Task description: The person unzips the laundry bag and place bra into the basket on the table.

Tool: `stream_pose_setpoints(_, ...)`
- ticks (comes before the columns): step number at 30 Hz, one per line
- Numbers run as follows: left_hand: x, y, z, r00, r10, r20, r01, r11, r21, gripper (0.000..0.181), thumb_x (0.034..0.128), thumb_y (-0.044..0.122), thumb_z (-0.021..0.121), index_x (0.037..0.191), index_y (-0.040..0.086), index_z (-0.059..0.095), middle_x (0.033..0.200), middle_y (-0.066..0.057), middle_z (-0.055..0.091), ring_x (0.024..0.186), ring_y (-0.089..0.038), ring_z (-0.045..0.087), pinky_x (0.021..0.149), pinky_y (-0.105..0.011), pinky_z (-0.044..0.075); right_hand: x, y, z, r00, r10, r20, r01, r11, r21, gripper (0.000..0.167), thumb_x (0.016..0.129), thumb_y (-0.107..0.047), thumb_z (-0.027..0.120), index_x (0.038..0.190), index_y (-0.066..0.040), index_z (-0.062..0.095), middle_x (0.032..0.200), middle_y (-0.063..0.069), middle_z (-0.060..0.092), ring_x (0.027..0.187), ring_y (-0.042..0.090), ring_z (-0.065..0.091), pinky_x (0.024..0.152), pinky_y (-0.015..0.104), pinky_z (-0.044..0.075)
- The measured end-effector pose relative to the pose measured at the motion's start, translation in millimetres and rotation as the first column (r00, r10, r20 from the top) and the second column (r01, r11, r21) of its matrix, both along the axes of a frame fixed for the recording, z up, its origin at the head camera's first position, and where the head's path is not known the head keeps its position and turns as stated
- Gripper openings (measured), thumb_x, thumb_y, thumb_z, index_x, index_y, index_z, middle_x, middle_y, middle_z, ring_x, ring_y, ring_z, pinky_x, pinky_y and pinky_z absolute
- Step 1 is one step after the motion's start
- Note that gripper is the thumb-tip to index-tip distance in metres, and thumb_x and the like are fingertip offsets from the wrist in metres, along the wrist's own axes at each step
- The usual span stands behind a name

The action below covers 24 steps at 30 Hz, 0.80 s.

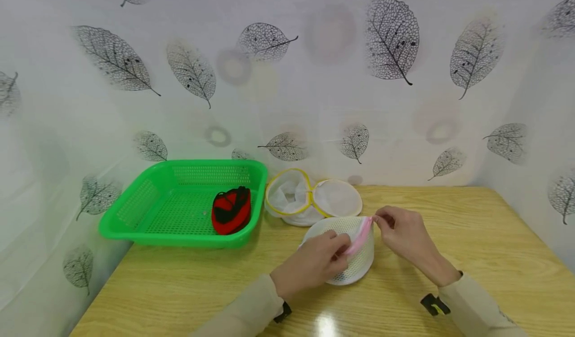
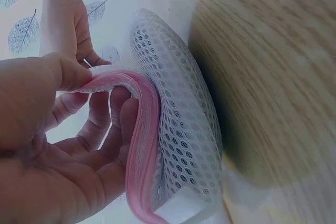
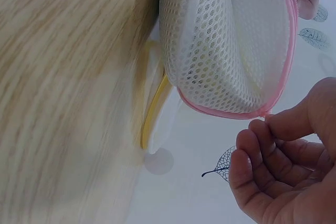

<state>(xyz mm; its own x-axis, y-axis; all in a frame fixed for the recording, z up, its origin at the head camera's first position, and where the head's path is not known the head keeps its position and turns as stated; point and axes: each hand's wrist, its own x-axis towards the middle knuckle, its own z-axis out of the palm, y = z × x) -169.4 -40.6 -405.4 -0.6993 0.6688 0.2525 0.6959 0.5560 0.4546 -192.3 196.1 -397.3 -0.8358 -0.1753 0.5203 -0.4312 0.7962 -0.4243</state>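
Observation:
A white mesh laundry bag (image 1: 359, 264) with a pink zipper (image 1: 359, 239) stands on the table between the two hands. My left hand (image 1: 314, 264) pinches the zippered edge between thumb and fingers, as the left wrist view shows up close. At the far end of the zipper, my right hand (image 1: 406, 234) pinches the small pink zipper pull (image 3: 266, 116) between thumb and forefinger. Its other fingers curl loosely below. In the right wrist view the zipper edge bows outward from the mesh. What lies inside the bag cannot be made out.
Behind the bag lies a second white mesh bag with yellow trim (image 1: 310, 197), its two round halves spread. On the left stands a green plastic basket (image 1: 110, 229) holding a red and black cloth item (image 1: 231, 212). A leaf-patterned curtain (image 1: 314, 102) closes off the wooden table (image 1: 471, 237) behind.

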Motion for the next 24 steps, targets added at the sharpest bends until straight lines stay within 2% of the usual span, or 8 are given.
stream_pose_setpoints(2,-1.4,-1.5,0.2,0.999,0.005,0.040,-0.006,1.000,0.021,0.013,0.0911,0.011,0.064,0.091,0.019,0.053,0.079,0.006,0.048,0.070,-0.002,0.040,0.060,-0.011,0.033,-0.7,0.3,0.1,1.000,-0.008,0.021,0.009,1.000,-0.002,0.010,0.089,-0.003,0.072,0.084,-0.011,0.075,0.066,-0.006,0.061,0.058,0.002,0.047,0.054,0.022,0.040)
stream_pose_setpoints(6,-3.6,-4.5,-0.6,0.997,0.013,0.076,-0.018,0.998,0.056,0.012,0.0888,0.010,0.064,0.092,0.020,0.057,0.080,0.008,0.051,0.073,-0.001,0.043,0.062,-0.012,0.036,-1.8,0.6,-0.2,0.998,-0.020,0.059,0.020,1.000,-0.010,0.009,0.091,-0.005,0.071,0.085,-0.010,0.075,0.066,-0.005,0.061,0.059,0.004,0.047,0.054,0.022,0.039)
stream_pose_setpoints(16,-4.4,-7.3,-0.9,0.994,0.005,0.111,-0.013,0.998,0.067,0.013,0.0886,0.010,0.062,0.094,0.020,0.055,0.083,0.009,0.051,0.076,-0.002,0.044,0.065,-0.013,0.036,-3.8,2.9,-1.2,0.989,-0.046,0.140,0.046,0.999,0.004,0.010,0.094,-0.010,0.069,0.086,-0.008,0.075,0.066,-0.003,0.061,0.059,0.008,0.048,0.054,0.023,0.039)
stream_pose_setpoints(24,-5.3,-7.7,-2.0,0.995,0.000,0.105,-0.006,0.998,0.055,0.013,0.0897,0.011,0.062,0.095,0.020,0.055,0.083,0.009,0.051,0.077,-0.002,0.044,0.066,-0.013,0.036,-5.0,6.0,-3.4,0.977,-0.036,0.210,0.034,0.999,0.014,0.011,0.094,-0.008,0.065,0.088,-0.005,0.074,0.068,-0.001,0.062,0.060,0.011,0.048,0.053,0.024,0.037)
